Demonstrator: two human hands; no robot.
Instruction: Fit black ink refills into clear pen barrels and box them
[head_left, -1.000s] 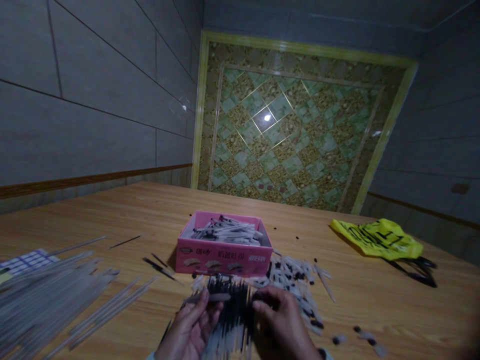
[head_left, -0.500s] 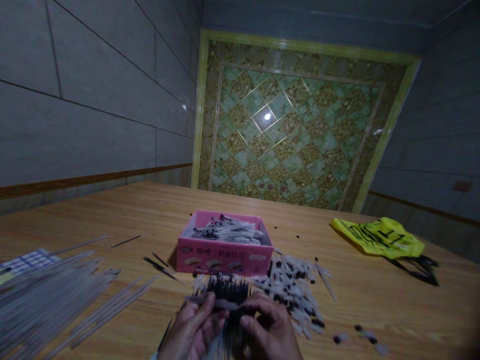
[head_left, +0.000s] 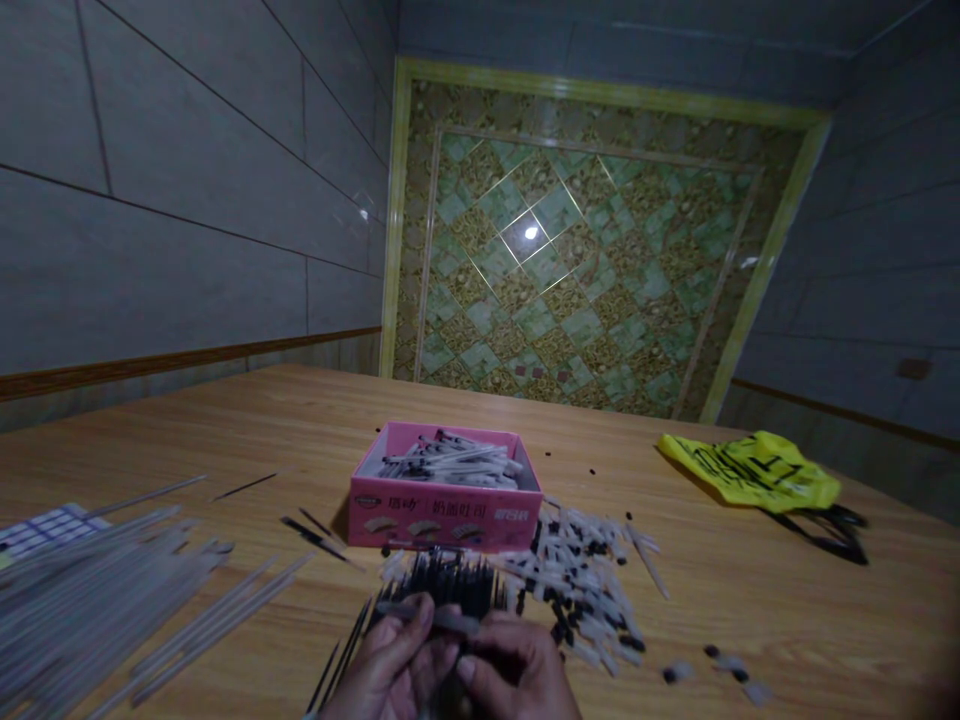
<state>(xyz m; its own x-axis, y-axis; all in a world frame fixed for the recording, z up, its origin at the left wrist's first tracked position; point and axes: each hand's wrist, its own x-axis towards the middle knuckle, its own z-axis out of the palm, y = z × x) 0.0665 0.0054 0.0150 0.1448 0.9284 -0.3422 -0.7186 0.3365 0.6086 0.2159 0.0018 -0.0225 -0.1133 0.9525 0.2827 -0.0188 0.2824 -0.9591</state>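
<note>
Near the table's front edge, my left hand pinches a slim greyish translucent tube between thumb and fingers. The tube lies roughly level, its right end running to my right hand, whose thumb and fingers are closed at that end. Any small part inside those right fingers is hidden. Just beyond and partly under both hands lies a dense bunch of thin black pointed sticks. To the right is a heap of short whitish tubes with black ends.
Behind the hands stands a pink box of similar whitish pieces. Long clear tubes are piled at left, beside a checked cloth. A yellow bag with black straps lies at right on the wooden table.
My right hand has shifted slightly left along the tube, closer to my left hand. The whole view has moved slightly; the box and heaps are otherwise unchanged.
</note>
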